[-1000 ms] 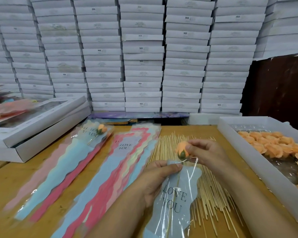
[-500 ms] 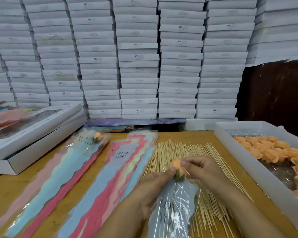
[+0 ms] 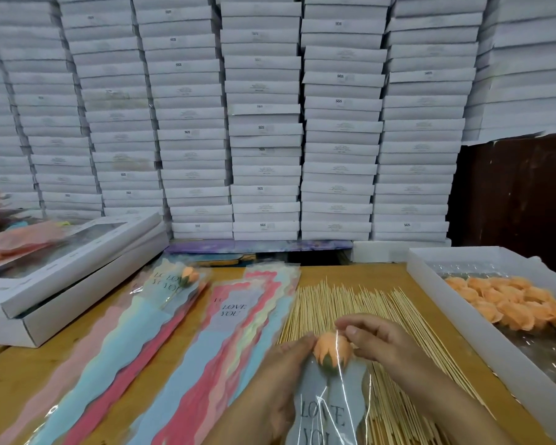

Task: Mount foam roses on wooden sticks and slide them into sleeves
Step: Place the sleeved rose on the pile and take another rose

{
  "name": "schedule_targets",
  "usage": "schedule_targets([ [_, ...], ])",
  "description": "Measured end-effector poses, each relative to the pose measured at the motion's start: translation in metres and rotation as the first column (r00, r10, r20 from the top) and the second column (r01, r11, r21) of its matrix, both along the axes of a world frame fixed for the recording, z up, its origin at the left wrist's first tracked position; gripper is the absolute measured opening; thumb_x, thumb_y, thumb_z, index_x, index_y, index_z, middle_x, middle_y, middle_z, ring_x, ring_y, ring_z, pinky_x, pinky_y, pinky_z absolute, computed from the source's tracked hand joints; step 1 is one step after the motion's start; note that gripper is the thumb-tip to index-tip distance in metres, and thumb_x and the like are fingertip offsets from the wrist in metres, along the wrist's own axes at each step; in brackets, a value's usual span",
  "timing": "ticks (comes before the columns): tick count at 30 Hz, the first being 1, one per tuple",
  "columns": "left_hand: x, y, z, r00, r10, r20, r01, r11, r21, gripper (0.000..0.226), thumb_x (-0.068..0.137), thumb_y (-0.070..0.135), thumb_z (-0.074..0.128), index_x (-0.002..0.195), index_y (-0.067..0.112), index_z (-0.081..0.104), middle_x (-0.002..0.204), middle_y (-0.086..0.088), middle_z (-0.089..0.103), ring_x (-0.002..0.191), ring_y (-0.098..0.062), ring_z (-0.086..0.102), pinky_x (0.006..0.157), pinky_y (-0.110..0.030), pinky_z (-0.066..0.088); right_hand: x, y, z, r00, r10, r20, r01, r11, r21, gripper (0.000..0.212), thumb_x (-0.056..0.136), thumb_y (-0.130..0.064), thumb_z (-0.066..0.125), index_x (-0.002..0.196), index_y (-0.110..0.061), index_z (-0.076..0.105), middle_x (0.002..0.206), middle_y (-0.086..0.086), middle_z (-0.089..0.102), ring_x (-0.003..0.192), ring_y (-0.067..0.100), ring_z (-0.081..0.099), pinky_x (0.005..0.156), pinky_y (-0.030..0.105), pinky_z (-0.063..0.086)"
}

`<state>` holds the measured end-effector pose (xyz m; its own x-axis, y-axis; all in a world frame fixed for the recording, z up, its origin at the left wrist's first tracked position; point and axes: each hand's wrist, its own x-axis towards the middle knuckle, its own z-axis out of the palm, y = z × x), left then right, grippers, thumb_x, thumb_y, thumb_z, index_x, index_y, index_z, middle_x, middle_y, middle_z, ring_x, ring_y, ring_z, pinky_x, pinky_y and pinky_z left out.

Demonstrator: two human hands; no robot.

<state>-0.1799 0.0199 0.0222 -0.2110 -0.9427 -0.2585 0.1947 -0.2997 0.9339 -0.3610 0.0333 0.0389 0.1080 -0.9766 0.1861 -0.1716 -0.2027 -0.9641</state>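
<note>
Orange foam rose (image 3: 332, 351) sits in the clear sleeve (image 3: 329, 409) mouth, over the wooden sticks (image 3: 350, 303). Left hand (image 3: 278, 380) grips the sleeve edge; right hand (image 3: 377, 340) pinches the opposite edge beside the rose.

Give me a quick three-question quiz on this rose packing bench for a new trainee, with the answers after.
1. True or false: the rose between the hands is orange.
2. What lies directly under the hands? A) wooden sticks B) scissors C) ribbon
3. Fill in: the loose roses sit in a white ____ on the right.

Key: 1 true. 2 A. 3 tray. The left hand grips the sleeve while the right hand pinches its top beside the rose.
</note>
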Motion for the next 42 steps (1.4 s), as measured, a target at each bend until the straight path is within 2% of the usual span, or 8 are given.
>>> schedule_targets([
  [5, -0.001, -0.001, 0.001, 0.999, 0.007, 0.045, -0.007, 1.000, -0.010, 0.032, 0.103, 0.029, 0.054, 0.096, 0.007, 0.076, 0.084, -0.016, 0.075, 0.069, -0.024, 0.069, 0.065, -0.028, 0.053, 0.002, 0.003, 0.002, 0.999, 0.010, -0.039, -0.010, 1.000, 0.007, 0.012, 0.087, -0.046, 0.066, 0.096, -0.045, 0.073, 0.097, -0.008, 0.076, 0.098, 0.005, 0.069, 0.098, 0.036, 0.049],
  [9, -0.002, 0.001, 0.004, 0.998, 0.005, 0.055, -0.003, 0.999, -0.039, 0.034, 0.103, 0.028, 0.053, 0.106, 0.002, 0.074, 0.103, -0.023, 0.075, 0.091, -0.029, 0.068, 0.098, -0.042, 0.050, 0.005, 0.006, 0.006, 0.992, 0.099, -0.080, -0.092, 0.992, 0.090, 0.028, 0.076, -0.054, 0.062, 0.099, -0.044, 0.074, 0.099, -0.013, 0.076, 0.096, 0.002, 0.069, 0.095, 0.033, 0.048],
  [14, -0.003, -0.002, 0.001, 0.998, -0.012, 0.060, 0.015, 0.999, -0.049, 0.032, 0.105, 0.027, 0.050, 0.103, 0.004, 0.072, 0.094, -0.017, 0.077, 0.080, -0.024, 0.072, 0.071, -0.028, 0.054, 0.000, 0.003, 0.006, 0.997, 0.034, -0.070, -0.029, 0.997, 0.065, 0.031, 0.080, -0.050, 0.070, 0.108, -0.038, 0.072, 0.098, -0.003, 0.077, 0.102, 0.004, 0.069, 0.107, 0.041, 0.044],
  [21, -0.002, -0.003, 0.001, 0.997, 0.003, 0.072, 0.001, 0.999, -0.046, 0.034, 0.104, 0.028, 0.050, 0.101, 0.004, 0.075, 0.098, -0.013, 0.077, 0.084, -0.020, 0.073, 0.074, -0.025, 0.055, -0.001, 0.003, 0.005, 0.995, 0.100, -0.025, -0.097, 0.990, 0.100, 0.032, 0.082, -0.051, 0.069, 0.113, -0.045, 0.069, 0.117, -0.013, 0.072, 0.109, 0.004, 0.067, 0.098, 0.032, 0.049],
  [25, 0.000, -0.003, 0.003, 0.991, 0.128, 0.025, -0.126, 0.991, -0.050, 0.031, 0.101, 0.043, 0.054, 0.100, 0.027, 0.081, 0.121, -0.004, 0.071, 0.117, -0.026, 0.065, 0.109, -0.048, 0.045, -0.005, -0.003, 0.000, 0.991, -0.020, 0.129, 0.010, 0.997, 0.075, 0.066, 0.071, -0.050, 0.076, 0.131, -0.035, 0.055, 0.123, -0.012, 0.067, 0.107, 0.009, 0.068, 0.091, 0.035, 0.057],
  [29, 0.000, -0.003, 0.006, 0.972, 0.199, -0.124, -0.202, 0.979, -0.015, 0.035, 0.098, 0.045, 0.056, 0.111, 0.019, 0.075, 0.108, -0.012, 0.077, 0.104, -0.036, 0.071, 0.101, -0.055, 0.051, 0.001, 0.002, -0.003, 0.979, 0.201, 0.046, -0.205, 0.935, 0.289, 0.088, 0.050, -0.061, 0.090, 0.127, -0.042, 0.052, 0.116, -0.009, 0.072, 0.100, 0.015, 0.073, 0.087, 0.032, 0.058],
  [33, 0.003, -0.005, 0.007, 0.970, 0.168, -0.178, -0.176, 0.984, -0.033, 0.036, 0.098, 0.047, 0.054, 0.117, 0.021, 0.071, 0.107, -0.013, 0.076, 0.100, -0.035, 0.073, 0.097, -0.053, 0.054, 0.007, -0.001, -0.008, 0.911, 0.395, 0.119, -0.409, 0.826, 0.387, 0.043, 0.080, -0.019, 0.083, 0.120, -0.013, 0.070, 0.120, 0.015, 0.071, 0.111, 0.030, 0.068, 0.093, 0.036, 0.054],
  [42, -0.002, 0.010, -0.001, 0.949, -0.316, -0.002, 0.316, 0.949, 0.007, 0.032, 0.079, 0.030, 0.084, 0.101, 0.010, 0.073, 0.080, -0.006, 0.073, 0.068, -0.018, 0.070, 0.060, -0.032, 0.060, -0.009, -0.014, -0.013, 0.951, -0.236, 0.200, 0.179, 0.947, 0.267, 0.023, 0.080, -0.015, 0.078, 0.095, 0.001, 0.072, 0.088, 0.022, 0.075, 0.080, 0.040, 0.073, 0.086, 0.057, 0.055],
])
